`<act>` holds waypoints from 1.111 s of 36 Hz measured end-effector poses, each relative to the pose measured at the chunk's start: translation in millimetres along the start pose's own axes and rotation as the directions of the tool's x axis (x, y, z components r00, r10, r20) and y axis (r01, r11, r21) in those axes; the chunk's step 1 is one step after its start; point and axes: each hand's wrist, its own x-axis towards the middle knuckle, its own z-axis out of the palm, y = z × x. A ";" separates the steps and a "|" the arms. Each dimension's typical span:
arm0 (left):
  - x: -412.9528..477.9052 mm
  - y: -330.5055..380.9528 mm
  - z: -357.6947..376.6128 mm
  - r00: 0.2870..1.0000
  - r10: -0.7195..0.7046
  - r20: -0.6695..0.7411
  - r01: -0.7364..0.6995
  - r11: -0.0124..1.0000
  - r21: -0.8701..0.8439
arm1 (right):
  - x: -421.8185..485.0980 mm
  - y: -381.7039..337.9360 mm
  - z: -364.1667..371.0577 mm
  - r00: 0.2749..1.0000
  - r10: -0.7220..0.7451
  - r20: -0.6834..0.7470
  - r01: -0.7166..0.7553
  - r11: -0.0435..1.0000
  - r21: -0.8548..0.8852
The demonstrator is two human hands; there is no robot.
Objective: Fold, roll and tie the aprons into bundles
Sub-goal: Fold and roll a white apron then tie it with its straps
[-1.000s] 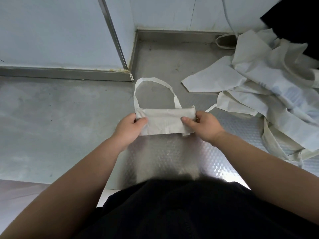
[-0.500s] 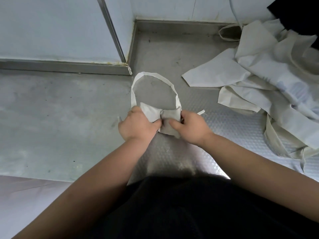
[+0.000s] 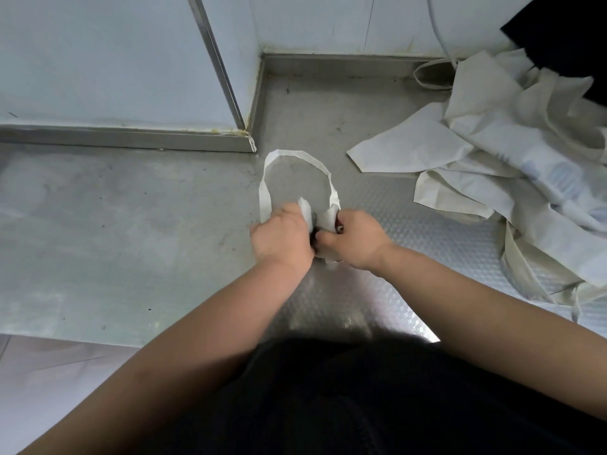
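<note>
A folded white apron (image 3: 323, 218) is squeezed into a small wad between both hands at the middle of the steel counter (image 3: 131, 231). Its neck strap (image 3: 297, 157) arches away from me in a loop that lies on the counter. My left hand (image 3: 282, 236) grips the wad's left end, fingers curled over it. My right hand (image 3: 353, 239) grips the right end, and the two hands touch. Most of the wad is hidden under the fingers.
A loose pile of white aprons (image 3: 512, 165) covers the counter's right side, with a black cloth (image 3: 565, 41) behind it. A wall and a steel upstand (image 3: 124, 137) run along the far left. The counter's near edge lies by my dark clothing.
The folded apron was a wide band held by its two ends. My hands have come together and bunched it into a small wad; the strap loop has narrowed.
</note>
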 end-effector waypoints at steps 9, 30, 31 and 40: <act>1.2 -19.5 -29.1 0.964 0.183 0.191 -0.035 0.806 -0.591 | -7.2 5.6 -28.3 0.996 0.016 0.089 -0.020 0.999 0.045; -3.6 -10.1 -34.5 0.965 0.168 0.200 -0.009 0.786 -0.618 | -4.5 2.7 -55.2 0.981 -0.141 0.132 0.173 0.945 -0.276; -3.6 -9.8 -33.5 0.959 0.182 0.218 0.001 0.764 -0.645 | -3.9 5.2 -55.7 0.982 -0.133 0.136 0.163 0.956 -0.242; -4.8 -13.2 -41.0 0.919 0.255 0.301 0.080 0.628 -0.774 | 0.6 15.1 -59.1 0.978 -0.089 0.191 0.064 0.989 0.131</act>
